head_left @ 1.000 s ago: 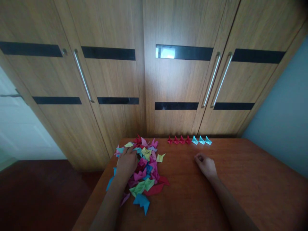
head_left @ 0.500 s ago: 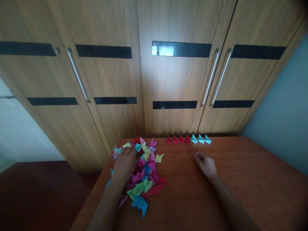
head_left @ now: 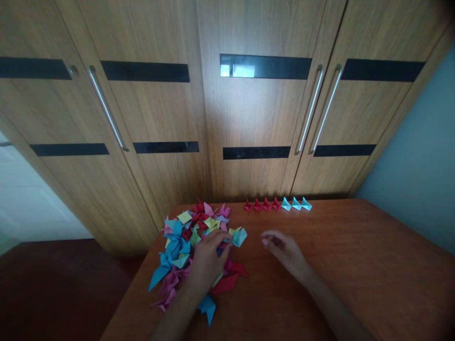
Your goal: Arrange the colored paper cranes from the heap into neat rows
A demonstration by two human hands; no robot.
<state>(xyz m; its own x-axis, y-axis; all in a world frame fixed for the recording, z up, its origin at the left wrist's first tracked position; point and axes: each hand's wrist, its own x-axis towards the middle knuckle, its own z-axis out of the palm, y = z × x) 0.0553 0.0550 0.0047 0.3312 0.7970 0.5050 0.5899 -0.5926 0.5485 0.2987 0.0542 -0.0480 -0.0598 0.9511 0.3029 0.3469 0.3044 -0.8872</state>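
Note:
A light blue folded paper piece [head_left: 239,237] is pinched in the fingertips of my left hand [head_left: 210,255], above the right side of a pile of coloured folded papers [head_left: 176,244]. To the right, over bare wood, my right hand [head_left: 286,251] is held with its fingers curled and a gap between thumb and forefinger, nothing visible in it. Along the table's back edge stands a row: several red folded papers [head_left: 266,204] on the left, then three light blue ones [head_left: 296,203].
The reddish wooden table [head_left: 355,265] reaches to the wardrobe doors [head_left: 252,113], which have long metal handles [head_left: 106,109]. Single red [head_left: 227,283] and blue [head_left: 208,308] papers lie at the pile's near edge.
My left hand has moved right and toward me from the back of the pile, now with the light blue piece. My right hand has moved left, and its fingers have loosened.

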